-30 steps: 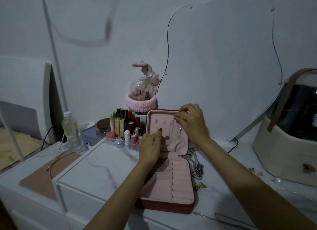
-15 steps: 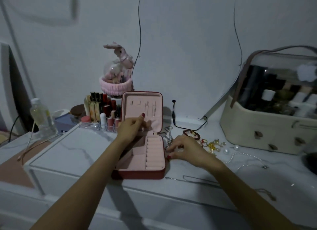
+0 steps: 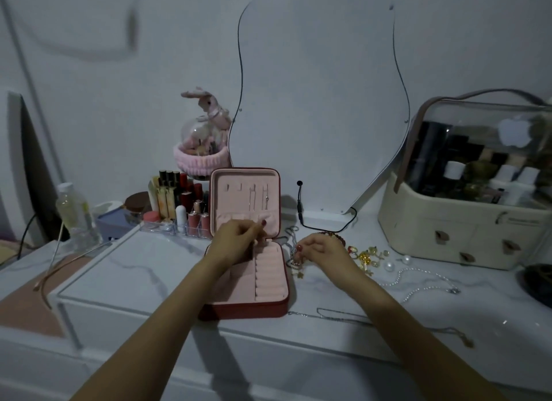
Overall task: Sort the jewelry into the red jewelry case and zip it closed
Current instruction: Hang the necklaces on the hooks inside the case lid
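Our left hand [image 3: 237, 239] hovers over the open red jewelry case [image 3: 251, 281], fingers curled in with the thumb meeting them near the fabric pocket at the hinge; whether they pinch anything there we cannot tell. Our right hand [image 3: 321, 249] sits just right of the case, fingertips pinching a small charm piece [image 3: 295, 264] that dangles at the case's edge. The two hands are apart, with the case's right wall between them.

The case lies on the white marbled counter [image 3: 134, 269], lid standing upright at the back, pink lining showing, ring rolls running down the right side of the base. A silver chain [image 3: 291, 236] is bunched just behind our right hand, and a red beaded bracelet [image 3: 334, 235] peeks out past the knuckles. Further right we see gold trinkets [image 3: 367, 255], loose pearls [image 3: 389, 266] and a pearl strand [image 3: 418, 281] snaking across the counter. A thin necklace [image 3: 337, 314] lies along the front edge.

Left of the case stands a clear organizer of lipsticks [image 3: 179, 203], a plastic bottle [image 3: 74, 212] beyond it. Behind is a glass dome with a pink bunny [image 3: 206, 131], a wavy mirror [image 3: 322, 101], and at far right a cream cosmetics box [image 3: 463, 221].
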